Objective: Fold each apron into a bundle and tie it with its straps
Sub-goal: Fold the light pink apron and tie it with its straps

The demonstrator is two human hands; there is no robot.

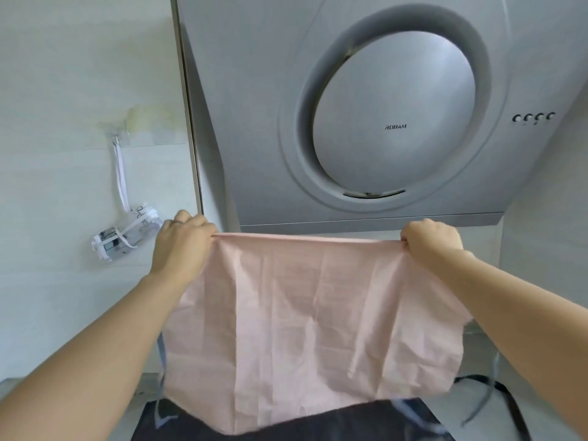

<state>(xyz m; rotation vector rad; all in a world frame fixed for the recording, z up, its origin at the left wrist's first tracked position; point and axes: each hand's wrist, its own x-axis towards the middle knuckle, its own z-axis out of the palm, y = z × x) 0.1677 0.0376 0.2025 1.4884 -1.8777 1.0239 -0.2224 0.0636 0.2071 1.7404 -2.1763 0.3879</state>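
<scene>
While stretched in the air before the smooth grey cooker hood (394, 122), the pink apron (302, 313) reads as thin, creased woven cloth, roughly rectangular. Its top edge is taut and level, with the long axis left to right. Left hand (181, 243) and right hand (432, 238) each grip a top corner, fingers curled. Grey-blue straps (162, 370) dangle beside it. A dark cloth (350, 421) lies below.

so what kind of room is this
Probably a home kitchen: a ROBAM range hood fills the wall ahead, with pale wall tiles beside it and a pink apron held up in front.
</scene>
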